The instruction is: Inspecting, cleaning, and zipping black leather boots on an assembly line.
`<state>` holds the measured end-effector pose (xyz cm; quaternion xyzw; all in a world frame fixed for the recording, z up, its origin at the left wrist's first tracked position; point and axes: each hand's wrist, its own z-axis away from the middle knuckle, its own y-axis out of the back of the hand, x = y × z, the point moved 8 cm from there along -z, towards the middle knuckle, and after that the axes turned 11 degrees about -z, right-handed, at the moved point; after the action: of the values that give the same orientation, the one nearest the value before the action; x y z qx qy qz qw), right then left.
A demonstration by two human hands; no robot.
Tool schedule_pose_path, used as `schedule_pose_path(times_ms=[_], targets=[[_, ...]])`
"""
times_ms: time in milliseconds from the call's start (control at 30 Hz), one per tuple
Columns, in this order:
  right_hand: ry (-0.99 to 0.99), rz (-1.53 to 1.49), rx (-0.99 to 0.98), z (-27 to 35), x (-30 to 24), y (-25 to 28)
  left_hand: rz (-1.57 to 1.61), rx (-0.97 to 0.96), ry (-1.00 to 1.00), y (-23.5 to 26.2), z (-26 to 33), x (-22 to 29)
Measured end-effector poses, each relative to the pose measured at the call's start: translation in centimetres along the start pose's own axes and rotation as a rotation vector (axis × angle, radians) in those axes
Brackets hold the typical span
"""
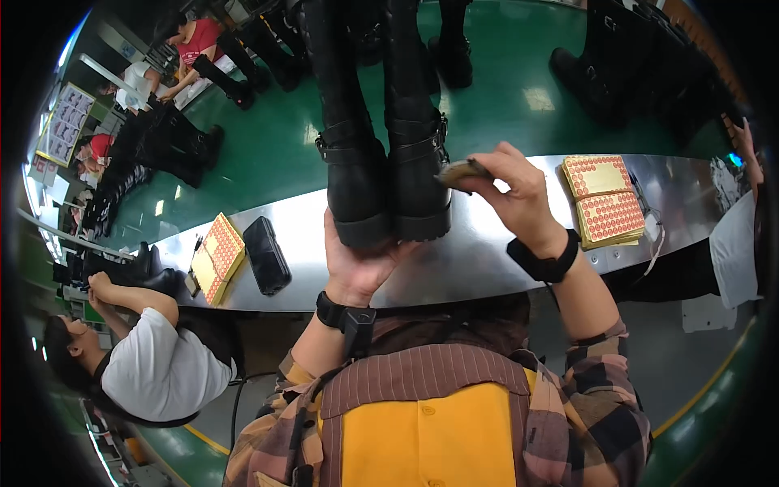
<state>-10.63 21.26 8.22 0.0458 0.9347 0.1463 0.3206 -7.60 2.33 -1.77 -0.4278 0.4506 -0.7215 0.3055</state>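
A pair of tall black boots (pixel 347 183) with buckled ankle straps stands side by side in front of me, heels toward me. My left hand (pixel 359 264) is cupped under the heels of both boots, its palm up and its fingers partly hidden beneath the soles. Just right of the right boot's ankle, my right hand (pixel 519 191) pinches a small brownish, flat pad (pixel 464 172). One end of that pad is close to the boot's heel leather; whether it touches, I cannot tell.
On the metal edge lie a black phone (pixel 268 255), a left stack of sticker sheets (pixel 219 256) and a right stack (pixel 602 199). More black boots stand on the green belt (pixel 503 49). A seated co-worker in white (pixel 162 365) is at left; another person's arm (pixel 748 154) shows at right.
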Motion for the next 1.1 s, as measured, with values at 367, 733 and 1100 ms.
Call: schedule_pose_path(times_ms=[367,733,1100], targets=[[-0.006,0.25,-0.024,-1.9,-5.1,-2.6,-0.04,0.038,-0.031,-0.8,-0.3,0.0],[-0.113,0.174,-0.143,-1.4,-4.6,-2.6,0.011,-0.107,0.015,-1.6,0.0,0.1],[-0.352,-0.339,-0.117,1.1,2.3,-2.7,0.002,-0.051,0.001,-1.0,0.2,0.8]])
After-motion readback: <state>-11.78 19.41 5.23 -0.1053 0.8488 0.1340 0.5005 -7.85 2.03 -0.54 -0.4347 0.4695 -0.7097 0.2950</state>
